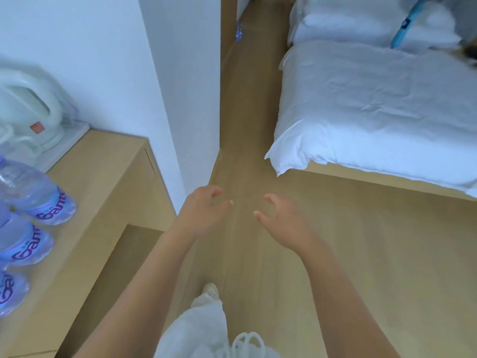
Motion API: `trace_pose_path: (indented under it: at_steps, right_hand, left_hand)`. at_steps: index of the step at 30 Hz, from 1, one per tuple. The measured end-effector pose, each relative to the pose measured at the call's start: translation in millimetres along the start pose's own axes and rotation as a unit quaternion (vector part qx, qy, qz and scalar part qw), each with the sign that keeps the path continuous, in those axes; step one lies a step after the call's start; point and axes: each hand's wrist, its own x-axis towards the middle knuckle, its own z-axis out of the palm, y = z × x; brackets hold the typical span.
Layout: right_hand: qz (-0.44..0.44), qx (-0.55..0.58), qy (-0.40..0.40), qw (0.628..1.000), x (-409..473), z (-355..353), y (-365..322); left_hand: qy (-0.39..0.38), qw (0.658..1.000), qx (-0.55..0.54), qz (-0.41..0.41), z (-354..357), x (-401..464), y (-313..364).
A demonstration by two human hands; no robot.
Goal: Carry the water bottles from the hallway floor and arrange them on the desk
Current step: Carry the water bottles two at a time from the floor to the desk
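Head view: left hand (204, 213) and right hand (281, 223) both held out over the wood floor (335, 254), fingers loosely curled, holding nothing. Three water bottles (38, 197) stand in a row on the desk (103, 182) at far left, well apart from both hands. One more bottle (238, 32) stands on the hallway floor, far ahead by the wall. White kettle (28, 109) behind the desk bottles; bed (374, 107) at right.
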Motion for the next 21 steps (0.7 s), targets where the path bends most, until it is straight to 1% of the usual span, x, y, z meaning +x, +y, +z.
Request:
trace_pose_path:
  at_steps: [3,9,12,17,21]
  right_hand:
    - [0.017,0.014,0.001,1.0,46.6,-17.1,-6.7]
    - [0.043,0.034,0.03,0.998,137.0,-43.0,-17.0]
    - [0.056,0.032,0.026,0.998,175.2,-49.8,-15.5]
    - [0.078,-0.001,0.025,0.997,243.6,-65.7,3.0]
    - [0.077,-0.015,0.015,0.997,307.8,-85.1,28.8]
  left_hand:
    - [-0.019,1.0,0.01,0.015,-10.3,58.3,13.0]
    - [-0.055,0.997,0.03,0.043,-29.7,161.1,27.9]
    - [-0.07,0.996,0.043,0.047,-32.1,202.8,32.9]
    - [-0.106,0.991,0.065,0.056,-24.5,270.5,42.7]
    - [-0.112,0.984,0.118,0.072,-12.4,336.8,62.1]
